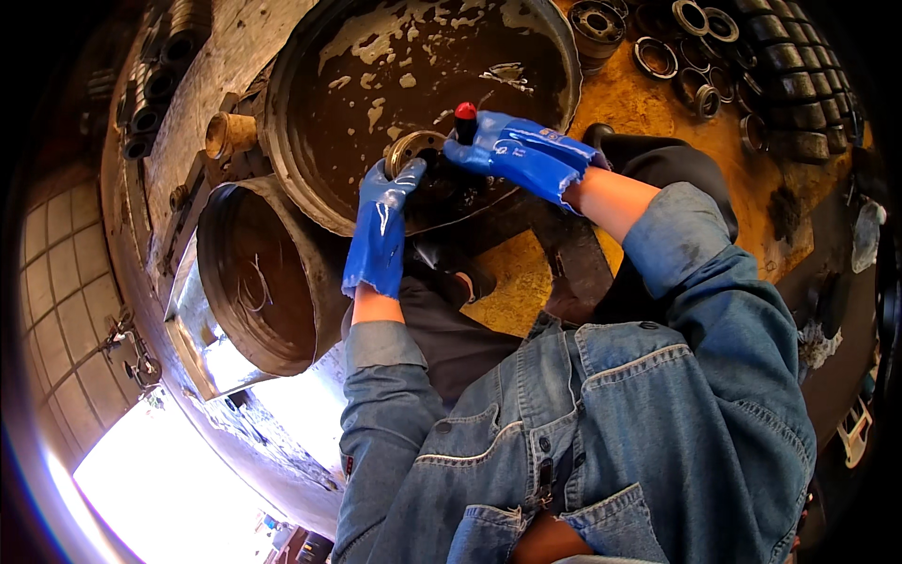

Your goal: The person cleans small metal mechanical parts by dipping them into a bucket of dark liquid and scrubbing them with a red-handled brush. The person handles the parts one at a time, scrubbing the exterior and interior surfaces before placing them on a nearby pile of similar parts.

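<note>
Both my hands wear blue rubber gloves and work over the near part of a large round metal basin (275,122) holding brown liquid with patches of foam. My left hand (383,202) grips a metal ring (398,152) by its near left side, fingers curled over the edge. In my right hand (503,146) is a tool with a dark handle and red end (466,111), held up beside the ring. Its lower part looks dark and reaches toward the ring; I cannot make out what kind of tool it is.
Left of my left arm stands a smaller metal bucket (318,258) with brownish contents. Several loose metal rings (655,58) lie on the yellowish surface at upper right, beside rows of dark cylindrical parts (797,85). Metal tubes (162,85) are at upper left.
</note>
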### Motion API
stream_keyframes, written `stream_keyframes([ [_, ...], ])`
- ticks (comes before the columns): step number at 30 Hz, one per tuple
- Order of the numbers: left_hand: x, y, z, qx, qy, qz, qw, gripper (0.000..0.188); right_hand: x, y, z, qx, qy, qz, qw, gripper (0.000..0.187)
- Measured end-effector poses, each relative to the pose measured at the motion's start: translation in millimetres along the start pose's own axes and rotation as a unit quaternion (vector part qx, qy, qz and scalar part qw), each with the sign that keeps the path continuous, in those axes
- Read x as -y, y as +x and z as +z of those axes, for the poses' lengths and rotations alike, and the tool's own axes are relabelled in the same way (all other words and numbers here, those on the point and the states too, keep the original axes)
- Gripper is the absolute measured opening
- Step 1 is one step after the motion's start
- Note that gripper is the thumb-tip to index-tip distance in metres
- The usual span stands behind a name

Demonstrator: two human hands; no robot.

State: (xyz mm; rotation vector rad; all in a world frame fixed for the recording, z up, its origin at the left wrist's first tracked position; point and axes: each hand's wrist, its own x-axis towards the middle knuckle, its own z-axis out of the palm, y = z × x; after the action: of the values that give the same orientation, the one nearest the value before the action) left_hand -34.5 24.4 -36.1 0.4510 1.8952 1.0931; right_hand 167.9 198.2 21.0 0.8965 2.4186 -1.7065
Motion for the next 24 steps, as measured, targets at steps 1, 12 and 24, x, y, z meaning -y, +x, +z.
stream_keyframes([
  [1, -1.7, -2.8, 4.5, 0.000, -0.009, 0.015, 1.000, 0.048, -5.6, 6.1, -2.0, -0.030, -0.013, -0.023, 0.999, 0.045],
  [12, -42.6, -10.4, 24.6, 0.031, 0.569, 0.269, 0.776, 0.045, 8.2, 7.4, -32.0, -0.068, 0.042, 0.068, 0.994, 0.054],
  [24, -33.3, -22.6, 5.7, -0.056, -0.068, -0.101, 0.991, 0.051, 2.5, -11.7, -10.6, 0.080, 0.200, 0.149, 0.965, 0.042],
])
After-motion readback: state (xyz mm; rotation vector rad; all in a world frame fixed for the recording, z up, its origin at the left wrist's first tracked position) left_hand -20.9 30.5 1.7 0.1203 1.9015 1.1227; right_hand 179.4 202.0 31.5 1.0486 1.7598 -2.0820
